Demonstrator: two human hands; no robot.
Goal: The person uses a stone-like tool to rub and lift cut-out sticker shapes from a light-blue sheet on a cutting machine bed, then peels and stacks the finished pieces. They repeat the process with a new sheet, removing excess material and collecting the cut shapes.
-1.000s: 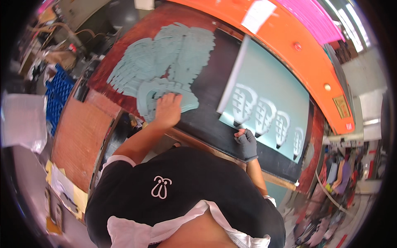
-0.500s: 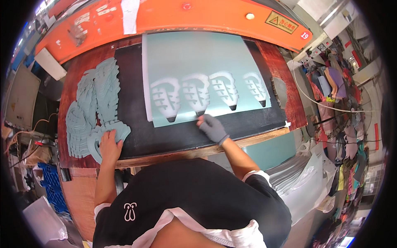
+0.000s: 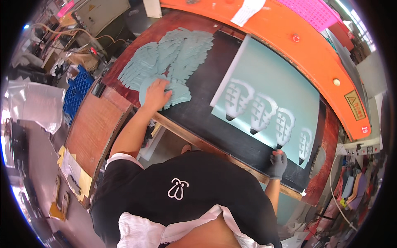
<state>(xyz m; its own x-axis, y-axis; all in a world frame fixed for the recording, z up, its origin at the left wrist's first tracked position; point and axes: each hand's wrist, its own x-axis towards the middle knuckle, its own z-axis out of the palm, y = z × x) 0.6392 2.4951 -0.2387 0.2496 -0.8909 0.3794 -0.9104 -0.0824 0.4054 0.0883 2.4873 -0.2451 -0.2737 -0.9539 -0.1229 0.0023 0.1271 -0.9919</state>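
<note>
A worker at a cutting bench leans over a black mat (image 3: pixel 206 111), the bare left hand (image 3: pixel 157 94) spread flat, fingers wide, on a fan of pale green cut pieces (image 3: pixel 173 58) stacked at the mat's far left. The gloved right hand (image 3: pixel 278 163) rests at the near edge of a pale green sheet (image 3: pixel 277 87), fingertips bent onto the sheet's lower corner beside the last of four punched-out shapes (image 3: pixel 269 115); whether it pinches the sheet or only presses it cannot be told.

The risk looks plain enough: the loose stack lies overlapped and could slide or scatter if the palm drags sideways, and the thin sheet, weakened by its cutouts, could buckle or tear if pulled by one corner.

Room is tight at the back, where the sheet lies just beside the orange machine housing (image 3: pixel 297 37). In front, a wooden rail (image 3: pixel 215 149) runs along the mat, close to the worker's body. The bare strip of mat between stack and sheet is the open ground; a blue crate (image 3: pixel 76 93) sits off the bench to the left.
</note>
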